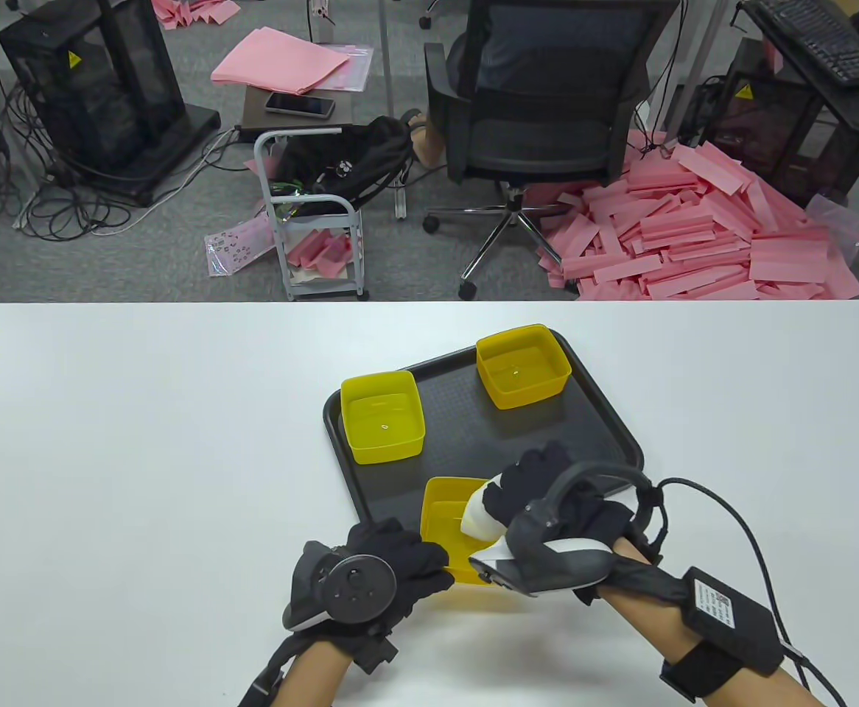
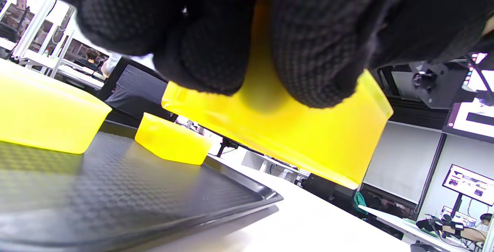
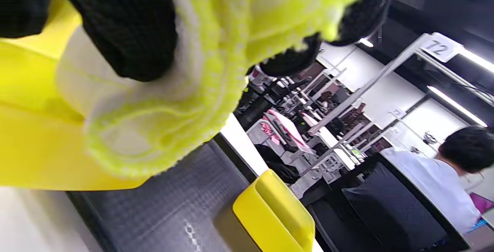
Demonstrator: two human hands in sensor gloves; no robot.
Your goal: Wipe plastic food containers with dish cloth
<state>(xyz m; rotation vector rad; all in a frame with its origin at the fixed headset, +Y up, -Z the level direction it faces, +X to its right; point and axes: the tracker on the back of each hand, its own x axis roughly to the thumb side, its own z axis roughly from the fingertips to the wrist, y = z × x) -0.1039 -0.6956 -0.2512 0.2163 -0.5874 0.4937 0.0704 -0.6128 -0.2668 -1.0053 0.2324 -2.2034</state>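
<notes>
We hold one yellow container [image 1: 448, 530] lifted and tilted above the near edge of the black tray [image 1: 474, 420], just over the white table [image 1: 142, 442]. Our left hand [image 1: 378, 567] grips the container's near left wall, and the left wrist view shows the gloved fingers [image 2: 208, 51] curled over the rim with the container [image 2: 293, 128] raised clear of the tray [image 2: 115, 190]. Our right hand [image 1: 547, 501] is closed around a bunched white dish cloth [image 1: 482, 515] and presses it into the container's right side; in the right wrist view the cloth [image 3: 185, 90] looks pale with a yellow-green tint and sits against the yellow plastic [image 3: 38, 147], with a black finger [image 3: 127, 32] wrapped over it. Two more yellow containers rest upright on the tray: one [image 1: 383, 416] at its left side, overhanging the left edge, and another [image 1: 523, 366] at its far corner, well apart from the first. A cable runs from our right wrist to a small black box [image 1: 728, 607] strapped on the forearm. Beyond the table, on the grey floor, stand a black office chair [image 1: 547, 110], a small white cart [image 1: 311, 213], and a heap of pink foam strips [image 1: 695, 236] to the right.
</notes>
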